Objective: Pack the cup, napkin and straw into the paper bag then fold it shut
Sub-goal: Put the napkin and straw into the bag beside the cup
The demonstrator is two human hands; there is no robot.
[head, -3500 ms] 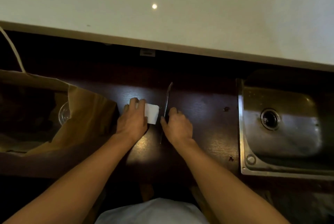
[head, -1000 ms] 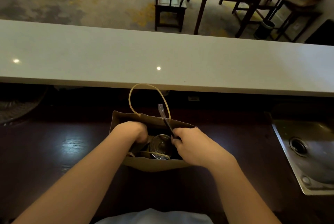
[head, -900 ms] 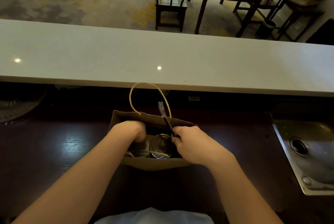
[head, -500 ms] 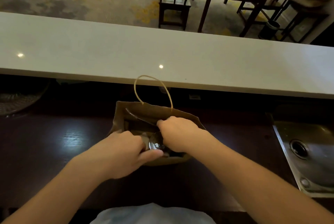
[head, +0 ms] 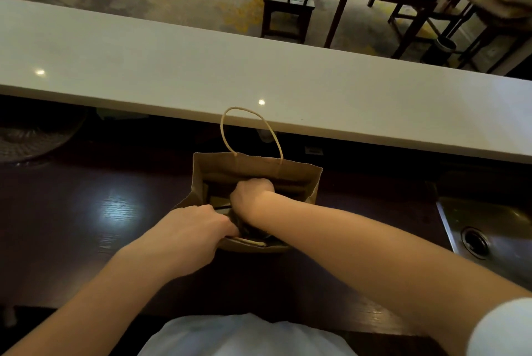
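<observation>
The paper bag [head: 253,167] stood upright and open at frame centre on the dark table [head: 86,212], its far rope handle [head: 250,131] arching up in front of the white counter [head: 259,73] behind. Compared with half a second earlier, the right hand [head: 251,193] had gone deeper: it was now plunged inside the bag mouth with only the knuckles and wrist showing, fingers curled downward; whether it gripped anything could not be told. The straw, which stuck up out of the bag one second earlier, was no longer visible, and neither was the cup rim seen at that time; the interior under the right forearm read only as a dark patch. The napkin could not be made out either. The left hand [head: 190,233] had shifted from lower centre-left to the near rim of the bag, fingers closed on the near paper edge and pulling it toward the body, so the mouth gaped wider than before. The bag had kept its spot at frame centre. The steel sink [head: 489,229] lay at the right edge of the frame, well apart from the bag. Top of the bag not yet folded.
</observation>
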